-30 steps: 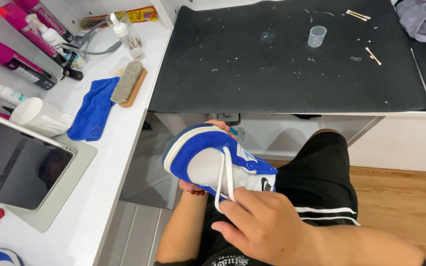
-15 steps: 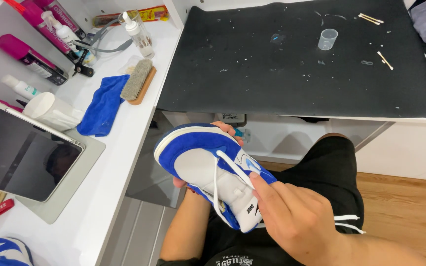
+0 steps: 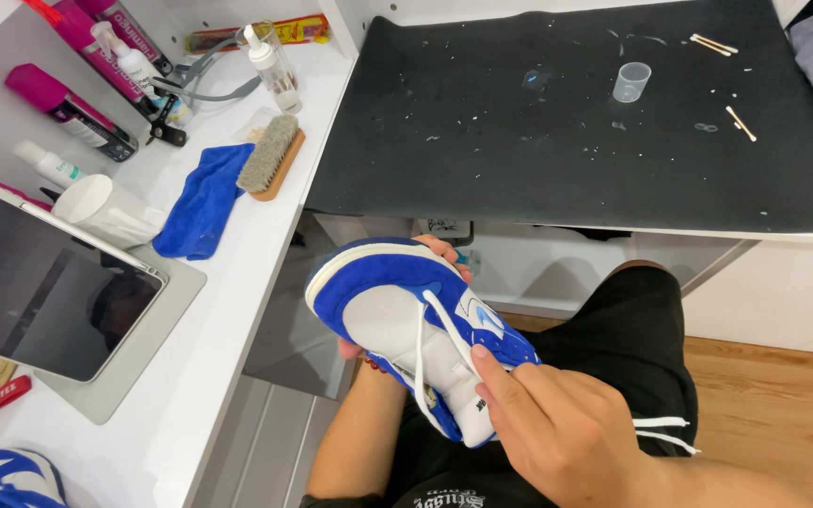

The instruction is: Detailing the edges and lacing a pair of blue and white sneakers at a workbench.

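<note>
Rotated further toe-up since the earlier frame, the blue-and-white sneaker sits over the lap, cupped from below by the left hand, while the right hand fingers pinch its white lace, lacing appearing partly finished.

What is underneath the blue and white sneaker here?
The left hand cradles the blue and white sneaker from below; only its fingertips show past the edge. Palm and sole are hidden by the shoe.
</note>
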